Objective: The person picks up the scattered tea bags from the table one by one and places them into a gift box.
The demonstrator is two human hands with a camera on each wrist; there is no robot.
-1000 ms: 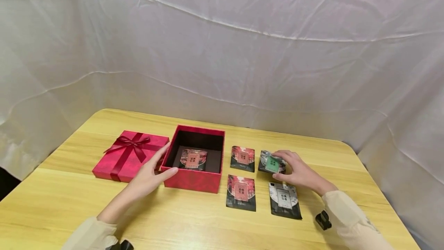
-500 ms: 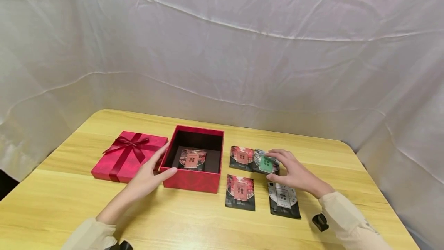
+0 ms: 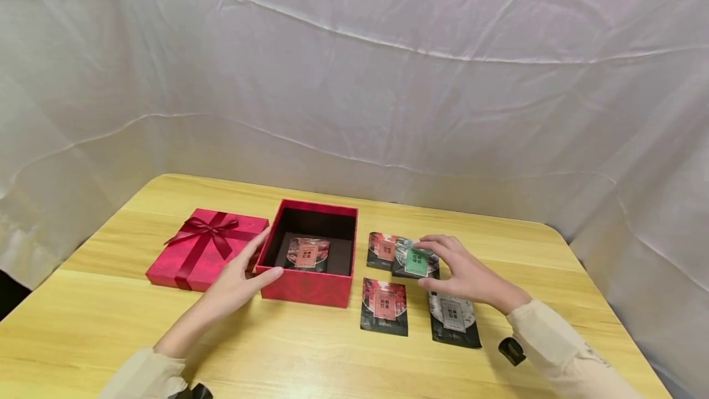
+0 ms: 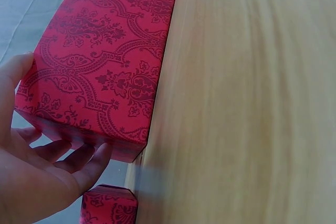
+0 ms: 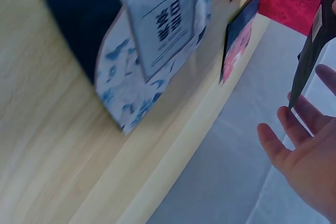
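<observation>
At the left front corner of the red gift box (image 3: 307,289), my left hand (image 3: 235,282) holds on with fingers along the side and thumb at the front rim. The left wrist view shows the fingers against the box's patterned wall (image 4: 100,61). One tea sachet with a pink label (image 3: 307,255) lies inside. My right hand (image 3: 471,273) pinches a tea sachet with a green label (image 3: 408,265), seen edge-on as a dark packet (image 5: 310,45) in the right wrist view. It is raised and partly covers a pink-label sachet (image 3: 380,250) behind it.
Another pink-label sachet (image 3: 384,308) and a white-label sachet (image 3: 454,319) lie on the wooden table (image 3: 310,350). The box lid (image 3: 188,257) with its ribbon bow lies left of the box. A pale curtain (image 3: 354,91) hangs behind the table.
My right hand has lifted the green-label sachet and moved it left, from beside the rear pink-label sachet to partly in front of it. The left hand stays at the box.
</observation>
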